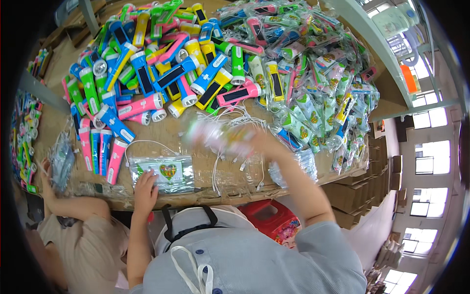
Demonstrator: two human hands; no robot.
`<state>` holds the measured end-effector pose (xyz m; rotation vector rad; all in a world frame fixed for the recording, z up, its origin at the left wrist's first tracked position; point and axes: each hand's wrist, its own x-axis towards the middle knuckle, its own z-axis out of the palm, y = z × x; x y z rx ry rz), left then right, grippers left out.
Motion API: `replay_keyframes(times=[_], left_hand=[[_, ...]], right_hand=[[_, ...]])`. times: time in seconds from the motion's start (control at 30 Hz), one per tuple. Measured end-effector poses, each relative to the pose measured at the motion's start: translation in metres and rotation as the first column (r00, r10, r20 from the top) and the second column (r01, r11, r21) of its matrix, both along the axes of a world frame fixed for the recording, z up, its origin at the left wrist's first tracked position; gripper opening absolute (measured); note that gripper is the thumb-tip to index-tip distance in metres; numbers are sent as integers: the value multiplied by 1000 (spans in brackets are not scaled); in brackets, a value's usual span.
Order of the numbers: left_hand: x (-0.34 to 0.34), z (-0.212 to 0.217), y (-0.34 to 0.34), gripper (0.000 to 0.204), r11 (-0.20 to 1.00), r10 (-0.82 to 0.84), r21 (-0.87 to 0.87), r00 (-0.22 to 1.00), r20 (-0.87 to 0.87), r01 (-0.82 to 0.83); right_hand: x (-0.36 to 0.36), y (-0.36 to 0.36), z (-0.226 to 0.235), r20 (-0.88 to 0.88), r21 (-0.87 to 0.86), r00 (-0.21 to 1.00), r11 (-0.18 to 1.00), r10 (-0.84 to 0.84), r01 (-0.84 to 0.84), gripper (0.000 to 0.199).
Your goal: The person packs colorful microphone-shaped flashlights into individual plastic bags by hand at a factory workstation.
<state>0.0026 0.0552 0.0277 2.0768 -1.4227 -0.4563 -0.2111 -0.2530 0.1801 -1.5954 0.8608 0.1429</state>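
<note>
My right hand (264, 143) is stretched out over the middle of the table, gripping a bagged flashlight (223, 138) that motion smears into pink, white and green. Beneath it a bundle of white charging cables (235, 116) lies on the cardboard, its ends trailing toward the near edge. At the near edge, my left hand (146, 190) rests with fingers extended on the left side of a flat clear plastic bag (185, 181). Inside that bag shows a green and white card (168, 170) with a heart print. Just left of it stands a short row of loose flashlights (115, 160).
Loose colourful flashlights (169, 73) heap up at the back left. Bagged ones (313, 88) pile at the back right. More clear bags (299, 167) lie near the right edge. A co-worker's arm (81, 205) reaches in at left. A red plastic stool (269, 218) stands below the table.
</note>
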Motion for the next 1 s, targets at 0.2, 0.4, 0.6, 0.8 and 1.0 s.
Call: replay_keyframes(times=[0.2,0.4,0.6,0.8,1.0], left_hand=[[-5,10,-29,40,994,106,-43,993,53,-104],[10,-2,-36,50,998,41,45,975,219,-52],[25,-8,-52,49,1000,8,7,982,190,-9],[23,-14,-56,36,996,48,-76,982,180,-35],[15,-9,-53,36,988,113,-119,981,159,-95]], right_hand=[[-102,-332,100,376,-848,921,363,-105,388,32],[-37,-295,112,693,-130,469,545,-548,828,31],[31,-111,-53,475,-268,827,846,-300,460,25],[83,82,-129,263,-721,894,690,363,-68,23],[116,143,-161,33,-842,938,516,344,-159,25]])
